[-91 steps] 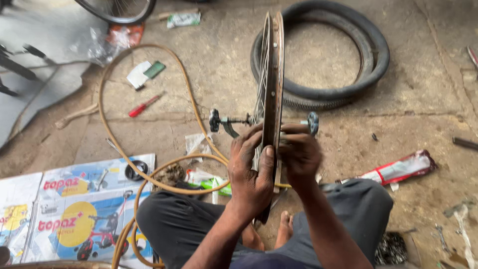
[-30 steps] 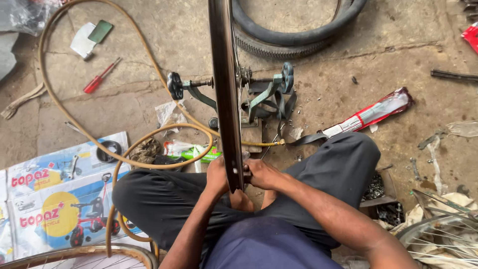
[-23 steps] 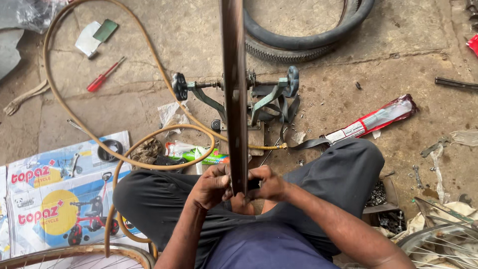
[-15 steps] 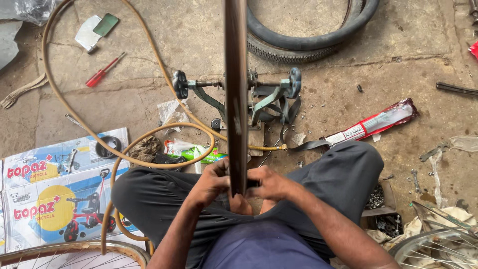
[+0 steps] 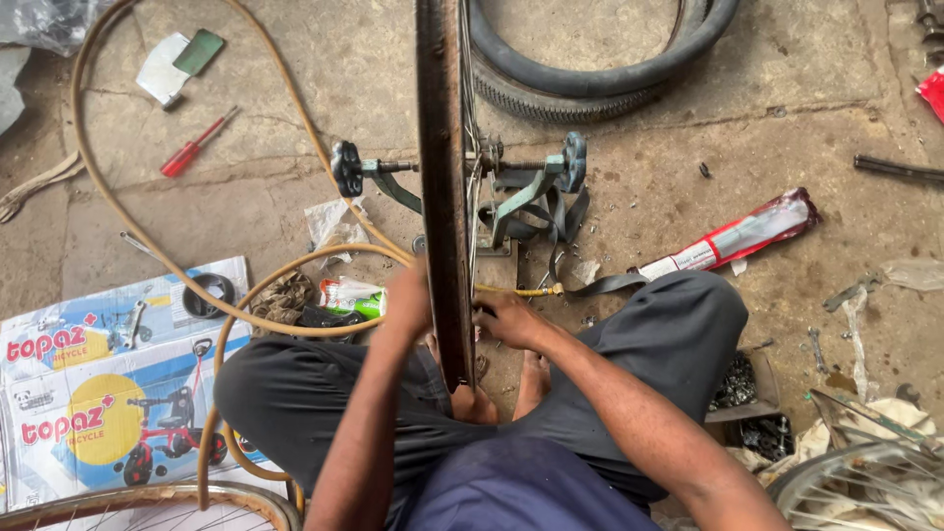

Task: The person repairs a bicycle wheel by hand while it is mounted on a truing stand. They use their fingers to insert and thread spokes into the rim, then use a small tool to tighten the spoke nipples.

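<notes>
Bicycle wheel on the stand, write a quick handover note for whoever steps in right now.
Left hand grips the left side of the wheel rim; right hand is on its right side, by the spokes.
The rim stands upright in the green truing stand, seen edge-on.
A black tyre lies off the wheel behind the stand, and a red screwdriver lies on the floor to the left.
Done: tyre off, rim mounted.
How far the rim work has got cannot be told.

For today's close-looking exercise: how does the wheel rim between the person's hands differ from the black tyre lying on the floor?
The wheel rim stands upright on edge, held by both hands; the black tyre lies flat on the floor, untouched. The wheel rim looks brown and rusty, with thin spokes and an axle; the black tyre is ribbed rubber with nothing inside its loop. Both are round bicycle wheel parts.
</notes>
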